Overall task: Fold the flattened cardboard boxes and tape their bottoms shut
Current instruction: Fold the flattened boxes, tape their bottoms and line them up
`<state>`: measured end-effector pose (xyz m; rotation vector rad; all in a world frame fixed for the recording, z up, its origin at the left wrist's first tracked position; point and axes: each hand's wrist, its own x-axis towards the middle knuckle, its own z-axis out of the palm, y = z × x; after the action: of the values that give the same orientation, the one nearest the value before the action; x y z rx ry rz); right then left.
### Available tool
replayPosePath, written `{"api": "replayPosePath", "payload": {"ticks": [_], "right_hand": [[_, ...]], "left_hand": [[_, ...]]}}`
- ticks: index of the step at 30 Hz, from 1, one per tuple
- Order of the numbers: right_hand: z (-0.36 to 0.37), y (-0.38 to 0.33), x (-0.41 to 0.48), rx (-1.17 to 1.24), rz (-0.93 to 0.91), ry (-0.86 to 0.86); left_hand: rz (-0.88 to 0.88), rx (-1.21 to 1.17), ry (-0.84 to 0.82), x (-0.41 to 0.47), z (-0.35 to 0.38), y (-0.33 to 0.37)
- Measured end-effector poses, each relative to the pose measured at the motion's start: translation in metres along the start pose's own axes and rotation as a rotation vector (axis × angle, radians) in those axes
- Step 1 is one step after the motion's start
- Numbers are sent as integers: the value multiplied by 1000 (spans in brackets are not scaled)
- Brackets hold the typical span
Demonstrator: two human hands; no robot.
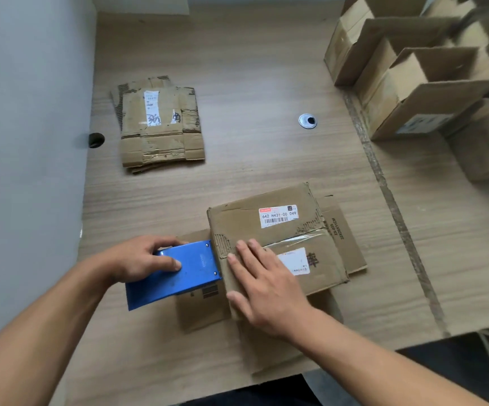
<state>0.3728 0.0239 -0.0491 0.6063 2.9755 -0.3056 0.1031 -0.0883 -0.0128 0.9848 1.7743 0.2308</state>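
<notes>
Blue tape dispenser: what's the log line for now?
left hand: grips blue tape dispenser | right hand: presses cardboard box | flattened boxes: stacked behind

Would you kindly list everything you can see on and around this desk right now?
box being taped: one, brown, near centre of the table, white labels on top
clear tape strip: one, transparent, across that box's seam
tape dispenser: one, blue, at the box's left edge
flattened boxes: a stack, count unclear, brown, far left
folded boxes: several, brown, open, far right
cable grommet: one, silver, mid-table
cable hole: one, dark, table's left edge
table: one, light wood grain
partition: one, grey, along the left
left hand: grips the tape dispenser
right hand: fingers straight, lying flat on the box
</notes>
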Motion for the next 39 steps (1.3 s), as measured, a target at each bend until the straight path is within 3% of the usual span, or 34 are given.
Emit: {"api": "replayPosePath", "payload": {"ticks": [10, 15, 20, 25, 30, 36, 39], "right_hand": [[-20, 84, -40, 42, 392, -131], [-25, 85, -37, 155, 581, -151], [-36, 67, -18, 87, 639, -170], [-18, 47, -2, 134, 584, -219], [-9, 55, -4, 94, 602, -210], [-12, 52, 0, 68, 597, -216], [-14, 52, -1, 76, 604, -221]], "left_hand": [[-46, 52, 4, -5, -2, 11], [-37, -1, 21, -17, 5, 16], [-37, -22, 69, -18, 14, 15], [-30, 58, 83, -18, 8, 11], [-8, -3, 37, -30, -8, -9], [-75, -30, 46, -40, 0, -23], [-107, 68, 42, -14, 15, -7]]}}
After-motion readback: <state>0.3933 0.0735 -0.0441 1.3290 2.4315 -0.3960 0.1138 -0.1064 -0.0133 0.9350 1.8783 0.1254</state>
